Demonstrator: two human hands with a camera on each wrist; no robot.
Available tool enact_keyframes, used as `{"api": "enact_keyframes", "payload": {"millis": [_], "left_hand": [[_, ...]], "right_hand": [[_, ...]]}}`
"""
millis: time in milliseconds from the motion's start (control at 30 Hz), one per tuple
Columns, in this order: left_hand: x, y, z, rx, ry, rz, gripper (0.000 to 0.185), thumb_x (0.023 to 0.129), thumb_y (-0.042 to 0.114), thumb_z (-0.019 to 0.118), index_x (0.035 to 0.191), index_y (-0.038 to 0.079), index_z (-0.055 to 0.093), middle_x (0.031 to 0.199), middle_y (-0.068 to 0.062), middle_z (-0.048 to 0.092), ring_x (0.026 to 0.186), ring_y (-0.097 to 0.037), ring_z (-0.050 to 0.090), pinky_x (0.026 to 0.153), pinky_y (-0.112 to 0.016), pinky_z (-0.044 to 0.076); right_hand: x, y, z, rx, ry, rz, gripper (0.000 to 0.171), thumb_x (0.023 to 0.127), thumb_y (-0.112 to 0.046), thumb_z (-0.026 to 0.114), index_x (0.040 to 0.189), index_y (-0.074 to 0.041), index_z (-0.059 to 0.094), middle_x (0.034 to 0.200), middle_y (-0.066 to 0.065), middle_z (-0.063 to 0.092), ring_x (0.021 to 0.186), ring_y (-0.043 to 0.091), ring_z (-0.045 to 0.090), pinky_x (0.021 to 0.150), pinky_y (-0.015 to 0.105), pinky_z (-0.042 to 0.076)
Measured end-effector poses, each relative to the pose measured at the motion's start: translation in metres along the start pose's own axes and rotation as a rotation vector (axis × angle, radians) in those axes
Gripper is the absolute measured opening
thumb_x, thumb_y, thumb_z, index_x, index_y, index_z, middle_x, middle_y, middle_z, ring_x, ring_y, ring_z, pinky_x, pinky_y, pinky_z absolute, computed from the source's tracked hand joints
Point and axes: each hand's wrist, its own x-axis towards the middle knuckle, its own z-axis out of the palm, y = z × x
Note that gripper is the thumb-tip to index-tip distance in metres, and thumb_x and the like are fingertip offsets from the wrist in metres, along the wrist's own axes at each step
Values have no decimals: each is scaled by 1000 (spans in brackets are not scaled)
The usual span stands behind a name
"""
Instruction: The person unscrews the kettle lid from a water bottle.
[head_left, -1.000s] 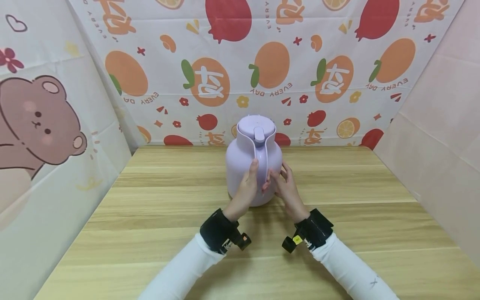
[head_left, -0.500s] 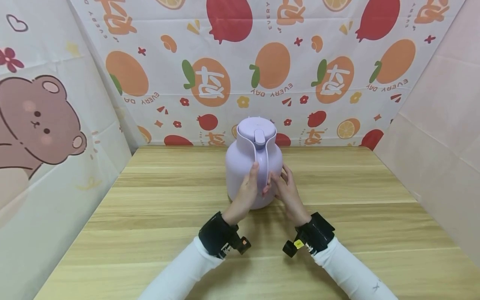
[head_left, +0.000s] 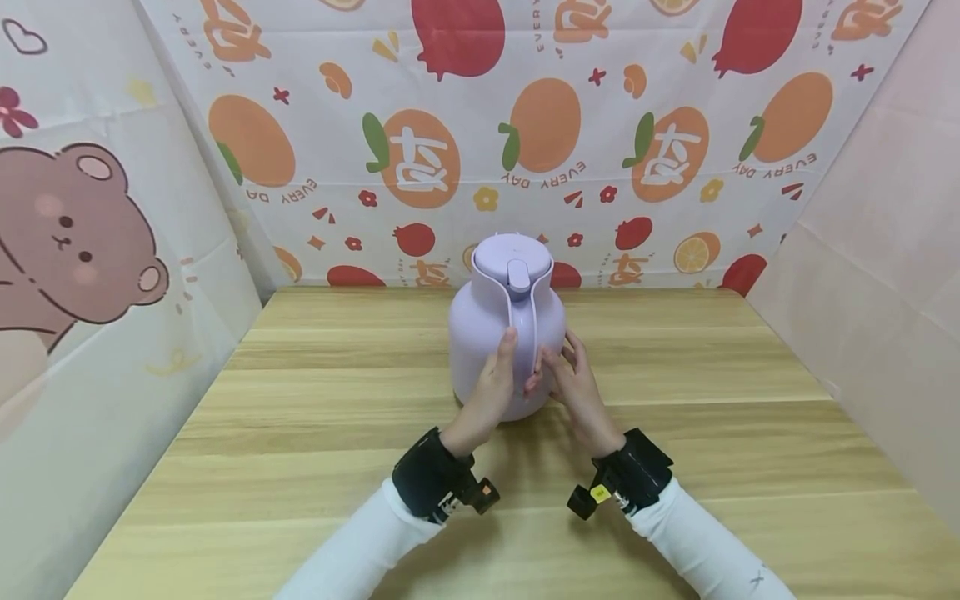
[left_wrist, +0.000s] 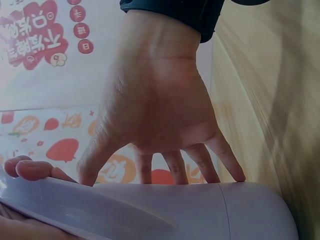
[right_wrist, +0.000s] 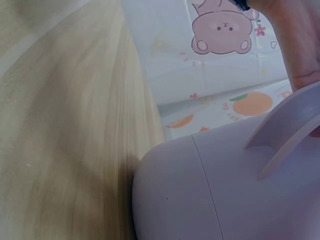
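Observation:
A lavender thermos jug (head_left: 476,321) with a closed lid stands upright on the wooden table, handle toward me. My left hand (head_left: 486,396) grips the handle from the left, thumb along it; its fingertips (left_wrist: 31,170) show past the handle in the left wrist view. Against the jug's right side rests my right hand (head_left: 583,400). That right palm (left_wrist: 160,100) fills the left wrist view, with straight, spread fingers touching the body and the thumb near the handle. In the right wrist view, the jug's handle (right_wrist: 284,117) partly hides the left hand (right_wrist: 300,47).
The wooden tabletop (head_left: 315,467) extends on both sides of the jug. Behind it hangs a fruit-printed cloth (head_left: 480,158), close to the table's back edge. Side cloths stand left and right, the left one with a printed bear (head_left: 82,233).
The jug has shifted very slightly toward me, and both wrists have drawn back a little with it. The hold of each hand looks unchanged. The view has tilted slightly.

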Motion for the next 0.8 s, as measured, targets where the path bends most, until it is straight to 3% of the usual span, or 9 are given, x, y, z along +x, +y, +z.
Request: {"api": "enact_keyframes", "payload": {"millis": [800], "left_hand": [[-10,5,4,4,-5,-14,62,98,52,15,72,3,45,59,-4,41,55,-16,39,64,-26,34]], "right_hand": [[-10,0,-1,2,-18,-10,68,93,-33,54,146,-18,15,146,15,18,125,36,33,94,54,31]]}}
